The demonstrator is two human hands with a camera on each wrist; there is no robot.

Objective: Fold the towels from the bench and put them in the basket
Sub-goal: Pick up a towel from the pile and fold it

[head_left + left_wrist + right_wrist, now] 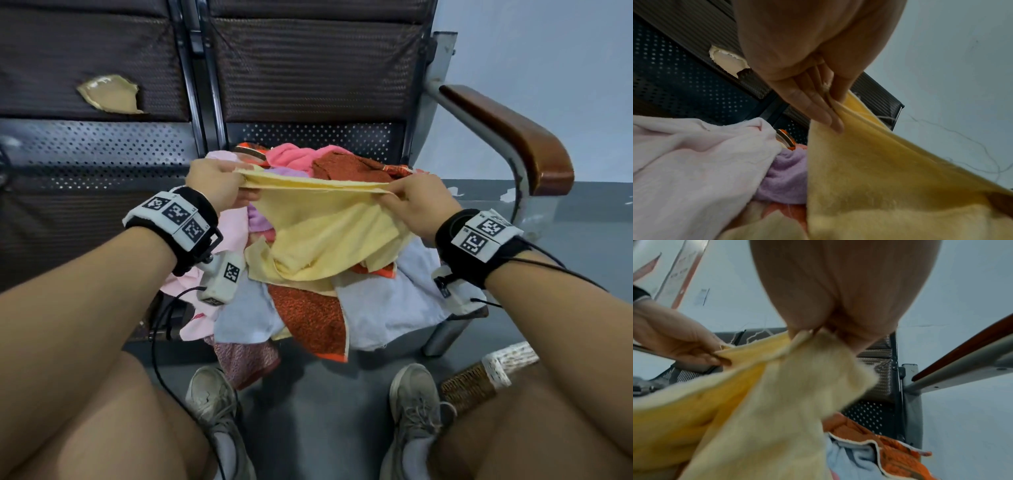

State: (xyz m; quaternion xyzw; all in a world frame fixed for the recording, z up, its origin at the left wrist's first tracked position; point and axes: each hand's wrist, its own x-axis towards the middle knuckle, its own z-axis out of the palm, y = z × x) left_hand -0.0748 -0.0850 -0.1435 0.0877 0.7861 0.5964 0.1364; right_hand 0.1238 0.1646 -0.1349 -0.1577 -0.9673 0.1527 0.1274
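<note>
- Bench [102, 164]: 2 seats in view; the landmark for all below. Back pad torn on the left seat.
- Pile [308, 308] of mixed towels heaped on the bench's right seat, spilling over its front edge. Judged: most of the job is not yet done.
- Yellow towel [329, 236], above the pile: top edge pulled into a taut line between both hands, rest sagging onto the heap. Likely held so to find the edge and square it before the 1st fold.
- Left hand [215, 185], over the bench's seat divider: thumb and fingers [818, 112] pinch 1 end of the yellow edge.
- Right hand [418, 205], toward the bench's armrest [513, 137]: pinches the other end, fingers closed on cloth; the wrist view confirms.
- Basket [486, 380], on the floor in front of the bench beside the right foot; only a corner shows, contents hidden.
</note>
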